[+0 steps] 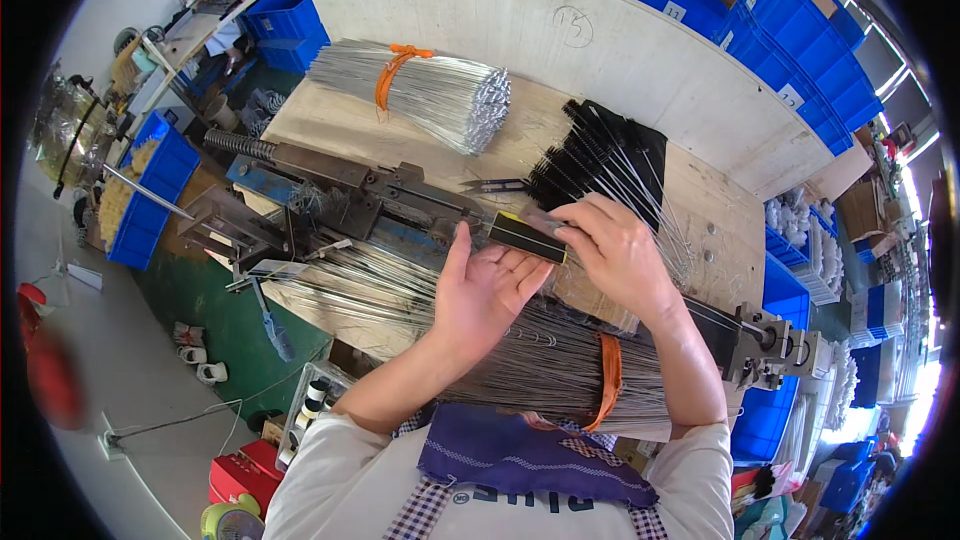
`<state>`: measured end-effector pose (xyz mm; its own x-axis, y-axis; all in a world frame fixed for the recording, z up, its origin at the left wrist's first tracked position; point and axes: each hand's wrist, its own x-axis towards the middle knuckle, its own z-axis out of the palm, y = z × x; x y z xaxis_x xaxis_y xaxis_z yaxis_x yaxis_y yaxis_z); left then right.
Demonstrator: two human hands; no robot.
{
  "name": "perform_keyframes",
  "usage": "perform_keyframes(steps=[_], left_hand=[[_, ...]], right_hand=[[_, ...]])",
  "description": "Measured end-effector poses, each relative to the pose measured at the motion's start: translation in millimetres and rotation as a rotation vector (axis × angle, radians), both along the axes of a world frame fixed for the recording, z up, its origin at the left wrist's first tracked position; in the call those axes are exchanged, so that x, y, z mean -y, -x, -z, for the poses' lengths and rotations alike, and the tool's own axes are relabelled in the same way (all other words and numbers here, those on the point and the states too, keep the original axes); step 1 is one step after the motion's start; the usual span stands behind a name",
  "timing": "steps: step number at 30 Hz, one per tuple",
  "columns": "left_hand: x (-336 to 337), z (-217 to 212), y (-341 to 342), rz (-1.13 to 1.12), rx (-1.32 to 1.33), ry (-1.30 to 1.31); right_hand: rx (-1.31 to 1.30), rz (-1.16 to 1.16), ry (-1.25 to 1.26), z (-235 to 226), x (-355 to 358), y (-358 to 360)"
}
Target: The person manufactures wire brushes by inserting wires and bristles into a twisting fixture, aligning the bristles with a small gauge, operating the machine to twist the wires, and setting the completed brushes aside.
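My left hand (485,285) is turned palm up with its fingers stretched out, just below a black rectangular block (528,238) with yellow edges. Its fingertips lie at the block's near side; whether they bear it is hard to tell. My right hand (625,255) closes in a pinch at the block's right end. A small greyish piece (541,220) shows by its fingertips, too indistinct to name. Left of the block stretches a dark metal machine (400,202) with a spring-ended rod. Behind the hands lie black bristle brushes (575,165) with wire stems and a pair of thread snips (495,185).
A bundle of silvery wires (430,95) tied with orange cloth lies at the far left of the wooden table (535,125). Closer to me is another tied wire bundle (530,365). A white board (620,40) walls the back. Blue bins (790,55) stand beyond it.
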<state>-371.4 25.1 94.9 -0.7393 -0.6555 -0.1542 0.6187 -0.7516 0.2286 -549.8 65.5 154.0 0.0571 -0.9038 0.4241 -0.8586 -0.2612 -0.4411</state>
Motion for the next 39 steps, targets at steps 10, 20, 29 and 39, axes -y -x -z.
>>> perform_keyframes(steps=[10,20,29,39], left_hand=[[1,2,-2,0.015,0.034,0.043],[1,3,-1,0.017,0.035,0.044],[0,3,-1,0.02,0.051,0.038],[1,0,0,-0.004,0.061,0.05]], right_hand=[[-0.1,-0.094,-0.024,4,11,-3],[-0.132,-0.071,-0.001,2,9,-7],[-0.154,-0.076,-0.02,2,6,-6],[-0.024,-0.006,0.068,-19,1,2]])
